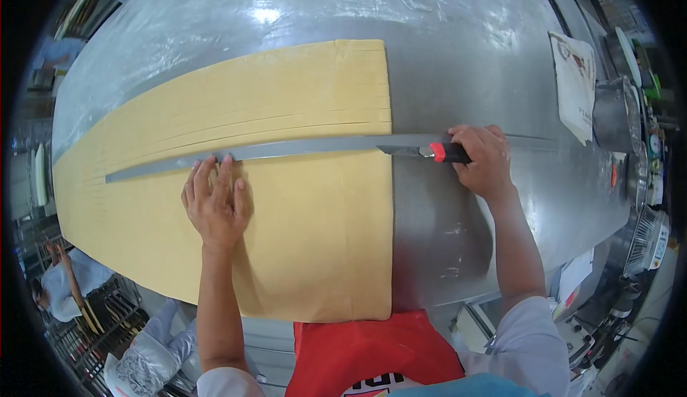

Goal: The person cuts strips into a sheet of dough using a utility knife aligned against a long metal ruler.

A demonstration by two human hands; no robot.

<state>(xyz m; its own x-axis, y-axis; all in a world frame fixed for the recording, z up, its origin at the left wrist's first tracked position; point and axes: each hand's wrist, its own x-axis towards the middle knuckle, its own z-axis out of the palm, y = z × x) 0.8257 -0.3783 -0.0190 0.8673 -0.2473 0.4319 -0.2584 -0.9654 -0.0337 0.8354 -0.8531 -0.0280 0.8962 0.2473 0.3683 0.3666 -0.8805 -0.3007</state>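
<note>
A wide sheet of yellow dough [308,232] lies on the metal table, with several thin parallel cuts across its upper part. Across it rests a long metal ruler [308,146], running past the sheet's right edge. My left hand [217,207] presses on the ruler with its fingertips, fingers apart, nothing gripped. In my right hand [484,157] is a red and black utility knife [447,152], its blade pointing left just beyond the dough's right edge, beside the ruler's lower side.
The metal table [458,60] extends behind the dough. At the right stand a printed paper bag [575,85], a metal pot [614,114] and a white basket [647,239]. Two other people [75,282] [154,357] are beyond the table at the lower left.
</note>
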